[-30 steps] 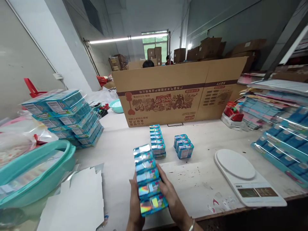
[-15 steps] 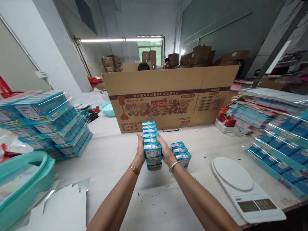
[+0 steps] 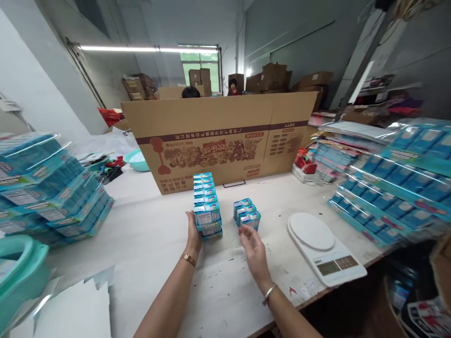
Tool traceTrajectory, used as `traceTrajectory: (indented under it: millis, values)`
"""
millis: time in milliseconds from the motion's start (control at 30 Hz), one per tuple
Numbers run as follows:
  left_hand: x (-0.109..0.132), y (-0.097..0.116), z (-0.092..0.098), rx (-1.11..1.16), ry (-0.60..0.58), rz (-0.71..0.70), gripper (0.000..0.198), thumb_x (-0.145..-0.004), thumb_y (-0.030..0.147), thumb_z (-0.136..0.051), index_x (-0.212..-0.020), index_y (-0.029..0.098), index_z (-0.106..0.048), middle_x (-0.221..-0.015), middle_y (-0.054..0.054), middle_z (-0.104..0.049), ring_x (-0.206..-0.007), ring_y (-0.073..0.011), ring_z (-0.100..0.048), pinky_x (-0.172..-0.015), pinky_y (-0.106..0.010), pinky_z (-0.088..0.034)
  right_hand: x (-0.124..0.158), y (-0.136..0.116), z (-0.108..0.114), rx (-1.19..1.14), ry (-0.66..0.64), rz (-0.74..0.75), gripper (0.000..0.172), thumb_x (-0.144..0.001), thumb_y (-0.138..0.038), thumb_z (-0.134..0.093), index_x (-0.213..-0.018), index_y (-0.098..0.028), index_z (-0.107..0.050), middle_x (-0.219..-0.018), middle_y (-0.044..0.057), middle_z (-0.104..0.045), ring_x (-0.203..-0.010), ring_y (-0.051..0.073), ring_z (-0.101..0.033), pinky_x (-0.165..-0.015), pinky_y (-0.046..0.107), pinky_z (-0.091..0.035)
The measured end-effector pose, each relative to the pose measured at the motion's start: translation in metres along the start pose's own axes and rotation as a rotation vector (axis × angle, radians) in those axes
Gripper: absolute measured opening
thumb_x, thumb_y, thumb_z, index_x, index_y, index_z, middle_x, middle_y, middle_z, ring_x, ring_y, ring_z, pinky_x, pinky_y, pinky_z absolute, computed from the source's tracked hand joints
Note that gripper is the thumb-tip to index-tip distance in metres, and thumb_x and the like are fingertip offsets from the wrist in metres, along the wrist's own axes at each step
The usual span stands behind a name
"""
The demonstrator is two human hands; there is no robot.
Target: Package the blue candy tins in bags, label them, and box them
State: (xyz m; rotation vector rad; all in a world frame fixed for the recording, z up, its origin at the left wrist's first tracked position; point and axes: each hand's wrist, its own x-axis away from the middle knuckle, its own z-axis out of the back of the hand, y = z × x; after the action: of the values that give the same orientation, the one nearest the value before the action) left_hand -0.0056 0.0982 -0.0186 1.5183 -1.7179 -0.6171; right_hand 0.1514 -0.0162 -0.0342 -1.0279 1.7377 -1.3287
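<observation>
A long row of small blue boxes (image 3: 207,213), stacked in layers, stands on the white table. My left hand (image 3: 193,232) rests against the near left side of this row, fingers apart. To the right, a short group of blue boxes (image 3: 247,213) sits on the table. My right hand (image 3: 252,244) is just in front of that group, its fingers loosely spread with nothing visible in them; whether the fingertips touch the nearest box is unclear.
A big cardboard sheet (image 3: 218,112) stands upright behind the boxes. Wrapped blue packs (image 3: 52,206) are piled left, more packs (image 3: 398,188) right. A white scale (image 3: 327,253) lies right of my right hand. A teal basin (image 3: 31,263) is at left. Two people are partly visible beyond.
My right hand has let go of the long row and moved right to the short group. My left hand stays at the row. The whole view has shifted to the right.
</observation>
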Motion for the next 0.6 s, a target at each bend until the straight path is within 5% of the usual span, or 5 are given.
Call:
traceTrajectory:
  millis: [167, 300, 367, 467, 600]
  values:
    - [-0.004, -0.002, -0.010, -0.028, -0.004, 0.029, 0.053, -0.095, 0.056, -0.045, -0.124, 0.017, -0.067, -0.102, -0.009, -0.078, -0.092, -0.0242, -0.074, -0.094, -0.039, -0.055, 0.011, 0.015, 0.018, 0.075, 0.046, 0.020, 0.053, -0.082, -0.054, -0.065, -0.124, -0.022, -0.058, -0.128, 0.015, -0.061, -0.124, 0.033, -0.054, -0.107, 0.054, -0.042]
    - [-0.009, -0.008, -0.016, -0.041, 0.025, 0.050, 0.048, -0.097, 0.052, -0.043, -0.124, 0.020, -0.066, -0.102, -0.007, -0.078, -0.090, -0.0226, -0.075, -0.094, -0.039, -0.055, -0.024, 0.010, 0.046, 0.237, 0.145, 0.168, 0.096, -0.077, -0.049, -0.071, -0.153, -0.021, -0.020, -0.152, 0.018, -0.037, -0.144, 0.031, -0.032, -0.118, 0.054, -0.024]
    - [-0.013, -0.012, -0.023, -0.041, 0.019, 0.065, 0.046, -0.097, 0.051, -0.044, -0.123, 0.020, -0.066, -0.104, -0.007, -0.078, -0.093, -0.0231, -0.074, -0.095, -0.040, -0.055, -0.050, 0.003, 0.065, 0.394, -0.002, 0.172, 0.118, -0.068, -0.048, -0.078, -0.157, -0.020, -0.005, -0.161, 0.019, -0.019, -0.150, 0.031, -0.016, -0.120, 0.054, -0.014]
    - [-0.022, -0.019, -0.035, -0.059, 0.012, 0.084, 0.045, -0.097, 0.050, -0.044, -0.116, 0.019, -0.069, -0.103, -0.007, -0.078, -0.095, -0.0237, -0.074, -0.096, -0.040, -0.054, -0.093, -0.018, 0.082, 0.700, -0.345, 0.242, 0.128, -0.056, -0.047, -0.087, -0.157, -0.024, -0.012, -0.165, 0.016, -0.003, -0.152, 0.034, 0.001, -0.120, 0.054, -0.008]
    - [-0.033, -0.027, -0.048, -0.078, -0.016, 0.046, 0.043, -0.096, 0.049, -0.047, -0.112, 0.018, -0.071, -0.101, -0.007, -0.079, -0.096, -0.0229, -0.073, -0.095, -0.037, -0.054, -0.144, -0.053, 0.064, 1.170, -0.814, 0.386, 0.132, -0.049, -0.053, -0.088, -0.157, -0.022, -0.019, -0.165, 0.017, -0.005, -0.150, 0.041, 0.008, -0.118, 0.059, 0.000]
